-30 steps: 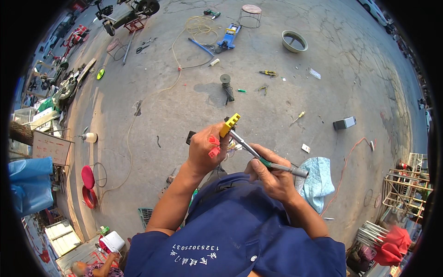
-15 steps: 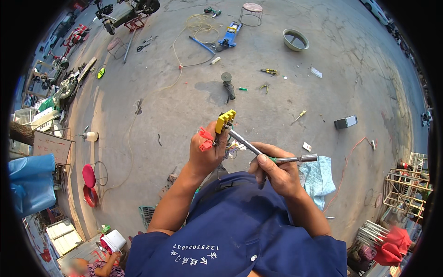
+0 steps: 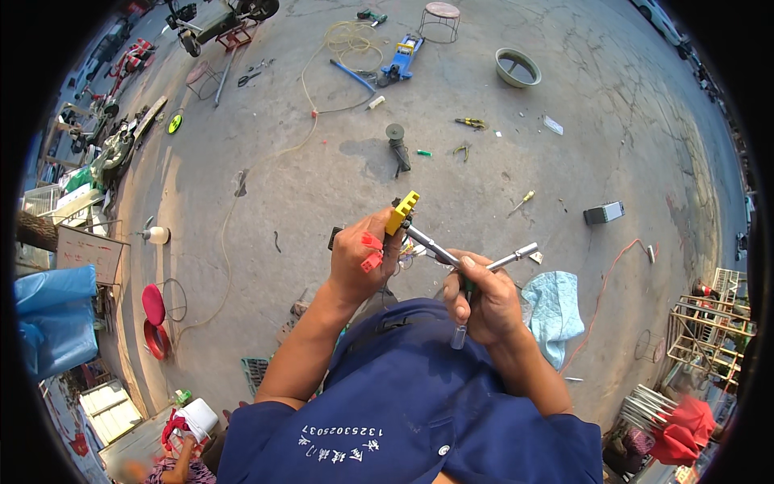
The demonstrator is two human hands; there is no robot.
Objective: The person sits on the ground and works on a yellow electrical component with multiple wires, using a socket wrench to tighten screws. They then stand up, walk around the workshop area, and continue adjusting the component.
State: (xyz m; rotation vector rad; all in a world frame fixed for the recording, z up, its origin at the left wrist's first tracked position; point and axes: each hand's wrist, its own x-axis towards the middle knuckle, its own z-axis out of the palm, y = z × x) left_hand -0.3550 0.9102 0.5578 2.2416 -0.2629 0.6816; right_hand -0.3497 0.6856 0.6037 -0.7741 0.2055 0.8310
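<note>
My left hand (image 3: 361, 256) is closed round a yellow plastic terminal block (image 3: 401, 213) with a row of notches, which sticks up past the thumb. Red plastic connectors (image 3: 371, 253) show against the back of this hand. My right hand (image 3: 493, 305) grips a three-armed socket wrench (image 3: 432, 245) by its middle. One silver arm of the wrench reaches to the side of the block, another points up to the right, and a third points down toward my shirt. Loose wires (image 3: 413, 252) hang partly hidden behind the wrench. Whether the socket sits on a nut is too small to tell.
On the concrete lie pliers (image 3: 471, 123), a screwdriver (image 3: 522, 202), a black box (image 3: 604, 213) and a light blue cloth (image 3: 553, 316). Farther off stand a blue floor jack (image 3: 401, 60), a basin (image 3: 518, 68) and a stool (image 3: 440, 20). Another person (image 3: 184, 468) is at lower left.
The wrench has turned in my right hand: its free arm swung from nearly level to slanting up, and another arm now points down. The yellow block has tilted slightly and shifted right.
</note>
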